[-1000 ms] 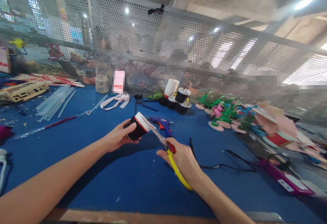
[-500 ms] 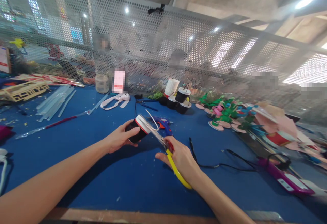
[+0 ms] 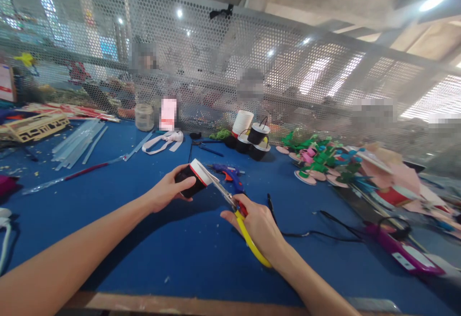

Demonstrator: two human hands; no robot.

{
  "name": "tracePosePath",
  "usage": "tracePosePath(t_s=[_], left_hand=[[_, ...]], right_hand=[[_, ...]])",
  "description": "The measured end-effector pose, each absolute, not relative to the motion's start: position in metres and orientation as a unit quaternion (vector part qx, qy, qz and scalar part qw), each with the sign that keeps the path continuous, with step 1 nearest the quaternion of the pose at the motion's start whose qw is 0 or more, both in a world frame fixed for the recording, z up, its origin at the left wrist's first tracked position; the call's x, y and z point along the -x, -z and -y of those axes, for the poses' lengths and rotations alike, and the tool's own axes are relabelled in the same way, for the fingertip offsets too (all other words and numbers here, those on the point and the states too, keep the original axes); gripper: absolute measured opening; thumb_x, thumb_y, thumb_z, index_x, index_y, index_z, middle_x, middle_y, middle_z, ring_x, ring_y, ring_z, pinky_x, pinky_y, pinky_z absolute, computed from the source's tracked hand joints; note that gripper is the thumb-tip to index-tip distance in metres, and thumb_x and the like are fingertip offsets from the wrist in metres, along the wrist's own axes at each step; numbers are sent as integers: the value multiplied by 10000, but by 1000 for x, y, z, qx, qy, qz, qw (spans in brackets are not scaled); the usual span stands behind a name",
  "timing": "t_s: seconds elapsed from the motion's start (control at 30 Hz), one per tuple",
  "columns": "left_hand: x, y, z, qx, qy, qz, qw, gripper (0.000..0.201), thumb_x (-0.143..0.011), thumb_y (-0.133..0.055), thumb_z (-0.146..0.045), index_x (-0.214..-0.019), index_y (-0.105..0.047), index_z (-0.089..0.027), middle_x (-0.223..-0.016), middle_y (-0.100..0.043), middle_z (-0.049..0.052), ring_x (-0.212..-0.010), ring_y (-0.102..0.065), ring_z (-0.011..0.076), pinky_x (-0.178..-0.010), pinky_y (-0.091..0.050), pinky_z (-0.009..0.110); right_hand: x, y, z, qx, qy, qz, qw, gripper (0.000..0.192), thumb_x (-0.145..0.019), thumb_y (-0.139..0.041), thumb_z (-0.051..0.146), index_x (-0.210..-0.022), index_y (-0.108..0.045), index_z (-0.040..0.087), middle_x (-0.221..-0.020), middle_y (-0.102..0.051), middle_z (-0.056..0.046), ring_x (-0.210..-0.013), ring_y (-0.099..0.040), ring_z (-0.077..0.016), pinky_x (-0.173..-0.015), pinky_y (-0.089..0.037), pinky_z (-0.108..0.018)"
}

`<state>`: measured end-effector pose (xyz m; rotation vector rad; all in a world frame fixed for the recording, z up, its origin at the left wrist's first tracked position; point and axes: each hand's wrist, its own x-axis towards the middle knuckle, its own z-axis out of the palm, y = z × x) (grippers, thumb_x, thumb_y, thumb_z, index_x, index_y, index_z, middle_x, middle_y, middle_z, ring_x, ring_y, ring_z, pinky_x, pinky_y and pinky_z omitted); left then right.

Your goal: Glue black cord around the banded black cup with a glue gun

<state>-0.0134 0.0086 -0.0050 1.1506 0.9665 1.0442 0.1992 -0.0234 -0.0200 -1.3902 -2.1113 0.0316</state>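
One small black cup with a white rim and red band is held tilted above the blue table, clamped in the left hand around its body. It is judged light and thin-walled, easily crushed, so it is best gripped gently round the side. At its rim, one pair of yellow-handled scissors is applied, gripped shut-fisted by the right hand. Beyond the right hand, three similar black cups and one blue glue gun are seen.
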Motion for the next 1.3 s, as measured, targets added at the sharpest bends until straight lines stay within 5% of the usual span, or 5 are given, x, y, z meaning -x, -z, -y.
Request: tracePosePath(t_s=[0.2,0.5,0.97,1.1,1.3], left_hand=[[17,4,-10,-462,-406,-377,692,485,-675,-613,-407,-1074,-444,-189,-862,-586,81,-603,-597,161,-456,-463,240],[11,4,-3,-550,-386,-418,612,579,-702,-590,-359,-1204,-352,-196,-896,-560,87,-618,-562,139,-434,-445,213],[9,5,-7,-565,-417,-449,552,676,-649,-632,-372,-1215,-330,-160,-985,-526,105,-749,-537,170,-506,-486,247],[14,4,-10,-550,-419,-419,588,684,-615,-658,-393,-1193,-358,-185,-1032,-518,104,-811,-531,187,-546,-486,253],[16,3,-9,-514,-365,-376,679,597,-645,-616,-457,-1102,-399,-139,-841,-552,78,-614,-566,148,-509,-470,275]], right_hand=[[-202,21,21,504,-17,811,296,324,-685,-547,485,-791,-527,180,-542,-545,4,-449,-494,-132,-449,-375,-222],[-202,29,20,507,-41,803,312,373,-623,-626,438,-855,-490,180,-724,-568,-31,-604,-537,-153,-567,-428,-252],[-199,20,23,517,-18,798,309,288,-694,-556,453,-755,-523,173,-515,-501,23,-437,-458,-115,-444,-355,-208],[-199,21,24,518,-23,795,315,269,-698,-560,438,-749,-523,177,-520,-508,26,-440,-457,-111,-451,-359,-203],[-202,23,22,511,-25,808,292,316,-668,-585,451,-804,-513,175,-570,-531,8,-486,-496,-133,-482,-385,-224]])
